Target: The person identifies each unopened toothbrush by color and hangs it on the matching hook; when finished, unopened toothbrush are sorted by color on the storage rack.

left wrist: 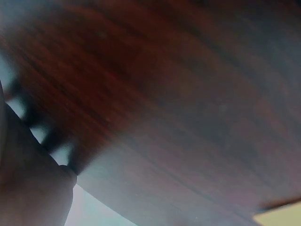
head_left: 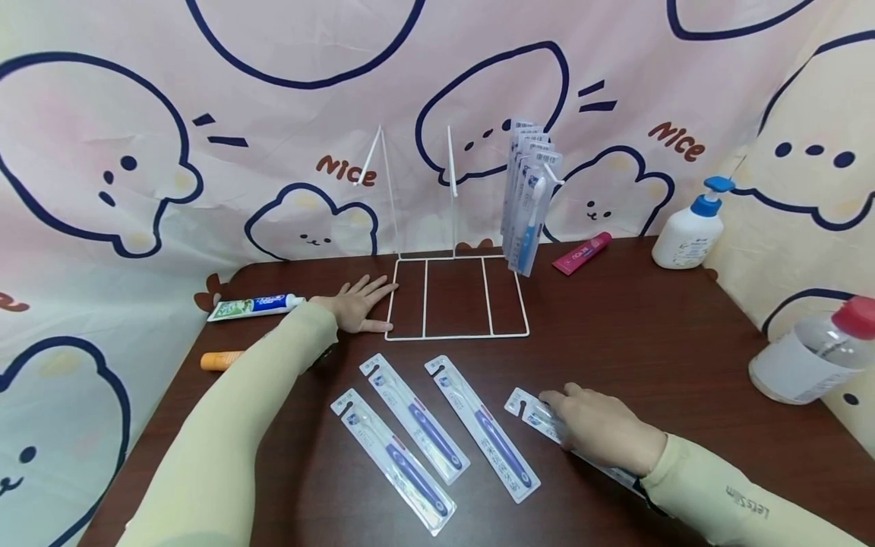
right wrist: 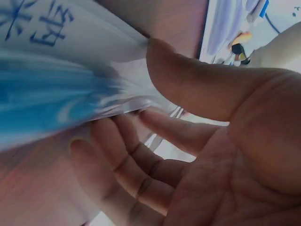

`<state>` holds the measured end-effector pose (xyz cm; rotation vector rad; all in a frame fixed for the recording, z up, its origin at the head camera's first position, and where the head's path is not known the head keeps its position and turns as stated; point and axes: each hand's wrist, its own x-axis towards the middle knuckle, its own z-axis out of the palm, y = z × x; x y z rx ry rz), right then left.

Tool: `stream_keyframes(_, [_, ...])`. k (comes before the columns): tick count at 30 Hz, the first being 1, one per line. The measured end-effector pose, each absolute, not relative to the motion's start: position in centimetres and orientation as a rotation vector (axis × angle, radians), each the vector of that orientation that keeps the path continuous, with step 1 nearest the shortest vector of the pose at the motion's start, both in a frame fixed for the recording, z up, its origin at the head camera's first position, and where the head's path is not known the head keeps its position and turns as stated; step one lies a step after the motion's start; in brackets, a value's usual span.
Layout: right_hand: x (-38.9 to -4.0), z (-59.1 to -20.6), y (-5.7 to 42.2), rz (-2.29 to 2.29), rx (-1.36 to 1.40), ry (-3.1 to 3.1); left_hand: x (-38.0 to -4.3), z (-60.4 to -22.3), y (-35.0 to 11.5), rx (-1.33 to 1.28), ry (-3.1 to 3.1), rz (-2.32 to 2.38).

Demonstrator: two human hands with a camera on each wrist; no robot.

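Observation:
My right hand (head_left: 601, 429) grips a packaged toothbrush (head_left: 536, 416) at the table's front right, covering much of it. In the right wrist view, the thumb (right wrist: 188, 82) and fingers pinch the clear pack, and a blue handle (right wrist: 42, 101) shows through. My left hand (head_left: 355, 304) lies with fingers spread at the left edge of a white wire rack (head_left: 458, 336), touching its base. Between the hands lie three packaged toothbrushes (head_left: 488, 429) with purple handles. Several packaged toothbrushes (head_left: 529, 205) hang from the rack's right hook, a blue one in front.
A toothpaste tube (head_left: 253, 306) and an orange tube (head_left: 220, 361) lie at the left. Behind, right of the rack, is a pink tube (head_left: 582, 254). A white pump bottle (head_left: 689, 232) and a red-capped clear bottle (head_left: 807, 361) stand along the right side. A patterned cloth (head_left: 301, 114) hangs behind.

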<state>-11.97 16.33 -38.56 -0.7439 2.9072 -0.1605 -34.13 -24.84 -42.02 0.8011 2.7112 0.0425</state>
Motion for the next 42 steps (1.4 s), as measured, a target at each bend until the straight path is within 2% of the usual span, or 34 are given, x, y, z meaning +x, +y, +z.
stream_keyframes(10, [-14.0, -36.7, 18.2, -0.455, -0.731, 2.956, -34.2, -42.4, -25.0, 0.775, 2.692, 0.067])
stream_keyframes(21, [-17.4, -27.7, 18.6, -0.996, -0.562, 3.003, -34.1, -42.0, -25.0, 0.787, 2.701, 0.058])
stream_keyframes(27, [-20.2, -24.7, 17.4, -1.093, -0.565, 3.060, -33.8, -41.8, -24.8, 0.795, 2.703, 0.064])
stream_keyframes(33, [-22.3, -24.0, 16.9, -1.149, -0.523, 3.024, -33.9, -42.2, -24.9, 0.785, 2.694, 0.060])
stream_keyframes(42, [-24.0, -25.0, 16.7, -1.176, -0.472, 2.979, -34.5, -42.4, -25.1, 0.763, 2.697, 0.058])
